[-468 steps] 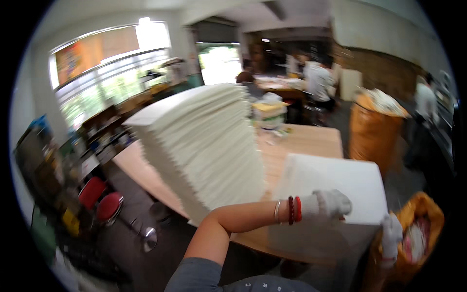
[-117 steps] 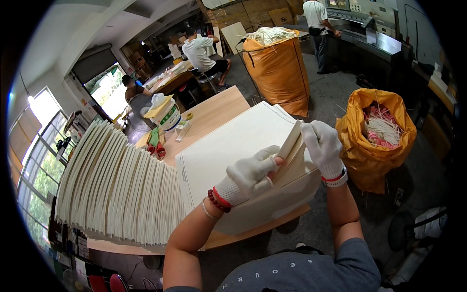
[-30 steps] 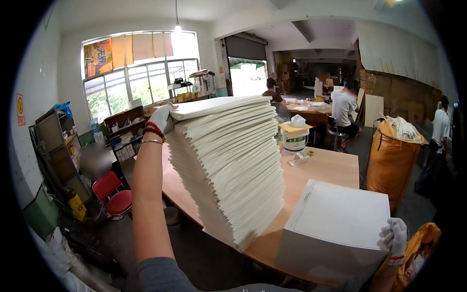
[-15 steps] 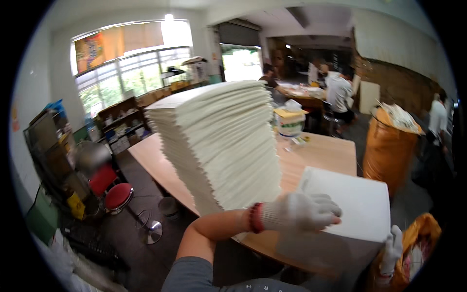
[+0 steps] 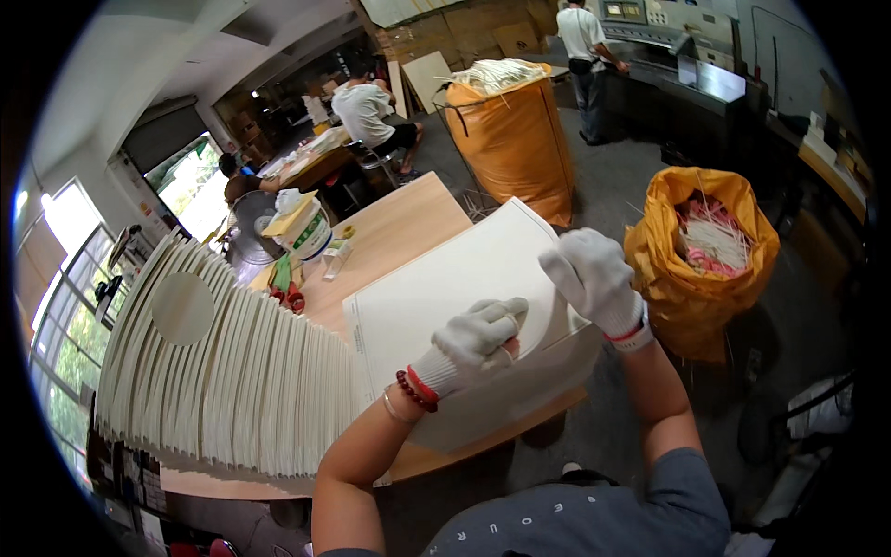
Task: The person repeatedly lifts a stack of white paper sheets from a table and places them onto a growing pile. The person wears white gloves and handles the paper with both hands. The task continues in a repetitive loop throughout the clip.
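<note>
A pile of large white paper sheets (image 5: 427,288) lies on the wooden table before me. My left hand (image 5: 473,342), in a white knitted glove with bare fingertips showing, rests over the near part of the pile with its fingers curled at a bent-up sheet. At the pile's right edge, my gloved right hand (image 5: 594,278) is closed on the paper, its thumb toward the sheets. Between both hands the paper curves upward. Exactly how many sheets are held cannot be seen. A tall, leaning stack of white paper (image 5: 251,381) in layers stands to my left.
On the table (image 5: 408,218) are a white-and-green bucket (image 5: 306,232) and red-handled tools (image 5: 290,292). An orange bag (image 5: 701,302) of paper strips stands at right, with a taller orange sack (image 5: 515,139) behind. People work in the background; one stands at a large machine (image 5: 668,42).
My view has swung to the right. The right hand has come up from beside the orange bag to the pile's edge. My left hand stays over the pile, its fingers now curled at the paper.
</note>
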Demonstrator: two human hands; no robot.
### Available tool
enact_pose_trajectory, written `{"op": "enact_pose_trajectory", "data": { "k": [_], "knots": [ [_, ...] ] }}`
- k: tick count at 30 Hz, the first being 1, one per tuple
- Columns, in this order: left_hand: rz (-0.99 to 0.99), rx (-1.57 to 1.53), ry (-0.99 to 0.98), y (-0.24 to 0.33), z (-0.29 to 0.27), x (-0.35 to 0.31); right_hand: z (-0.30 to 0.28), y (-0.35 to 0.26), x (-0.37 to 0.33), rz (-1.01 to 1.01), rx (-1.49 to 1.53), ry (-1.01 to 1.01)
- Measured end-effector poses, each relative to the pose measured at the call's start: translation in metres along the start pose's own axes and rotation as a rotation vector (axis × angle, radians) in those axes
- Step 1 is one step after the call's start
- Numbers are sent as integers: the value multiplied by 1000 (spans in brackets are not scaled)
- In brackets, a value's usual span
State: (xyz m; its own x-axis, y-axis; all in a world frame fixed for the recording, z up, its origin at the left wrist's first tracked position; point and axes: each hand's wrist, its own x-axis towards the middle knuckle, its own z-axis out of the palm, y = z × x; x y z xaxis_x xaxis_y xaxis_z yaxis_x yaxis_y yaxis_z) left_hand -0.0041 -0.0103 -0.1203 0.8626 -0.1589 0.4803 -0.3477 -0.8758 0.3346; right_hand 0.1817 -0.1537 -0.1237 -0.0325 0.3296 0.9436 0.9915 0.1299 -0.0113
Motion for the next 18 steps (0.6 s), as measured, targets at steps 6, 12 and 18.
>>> {"op": "enact_pose_trajectory", "data": {
  "k": [6, 12, 18],
  "knots": [
    [-324, -148, -94, 7, -13, 2, 12, 8, -10, 48, -323, -108],
    [-461, -142, -90, 17, -19, 7, 8, 12, -16, 84, -251, -80],
    [-265, -136, -7, 4, -11, -3, 4, 12, -10, 187, 34, -121]
  ]
}}
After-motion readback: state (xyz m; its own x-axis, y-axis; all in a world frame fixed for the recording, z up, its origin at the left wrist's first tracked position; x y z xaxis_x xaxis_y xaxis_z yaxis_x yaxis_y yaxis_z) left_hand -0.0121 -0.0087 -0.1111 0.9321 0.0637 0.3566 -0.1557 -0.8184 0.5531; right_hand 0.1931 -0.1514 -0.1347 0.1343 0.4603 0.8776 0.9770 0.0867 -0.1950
